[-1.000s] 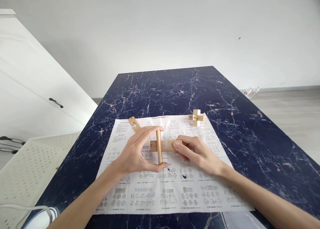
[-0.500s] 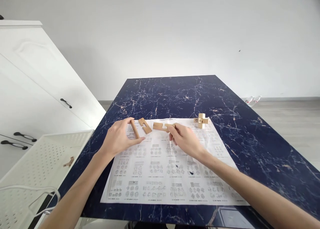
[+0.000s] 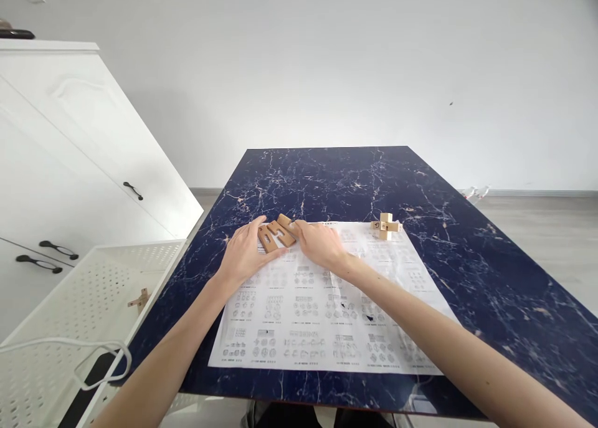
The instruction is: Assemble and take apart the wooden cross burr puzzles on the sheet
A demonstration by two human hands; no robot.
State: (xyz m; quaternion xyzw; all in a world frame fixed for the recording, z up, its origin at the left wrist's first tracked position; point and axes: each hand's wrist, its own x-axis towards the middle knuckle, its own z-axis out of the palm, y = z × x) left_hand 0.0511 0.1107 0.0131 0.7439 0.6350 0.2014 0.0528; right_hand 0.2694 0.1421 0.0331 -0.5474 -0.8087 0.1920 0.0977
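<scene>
Three flat wooden puzzle pieces lie side by side on the top left part of a printed paper sheet (image 3: 299, 328). Thumb and fingers of my left hand (image 3: 243, 250) span the leftmost notched puzzle piece (image 3: 267, 240) end to end. Beside it, tilted the same way, is the middle notched puzzle piece (image 3: 284, 236). My right hand (image 3: 321, 244) has its fingers closed at the near end of the rightmost puzzle piece (image 3: 284, 220); its fingertips partly cover that piece.
An assembled wooden cross puzzle (image 3: 385, 227) stands at the sheet's top right corner. The dark blue marbled table (image 3: 317, 179) extends beyond the sheet. On the left, a white perforated basket (image 3: 105, 260) holds a wooden piece (image 3: 139, 299); a white cable (image 3: 70, 342) crosses it, near a white cabinet (image 3: 84, 141).
My right hand has moved left, bringing its piece beside the middle one. The piece in my left hand has turned from its edge to lie flat. The camera view has shifted slightly.
</scene>
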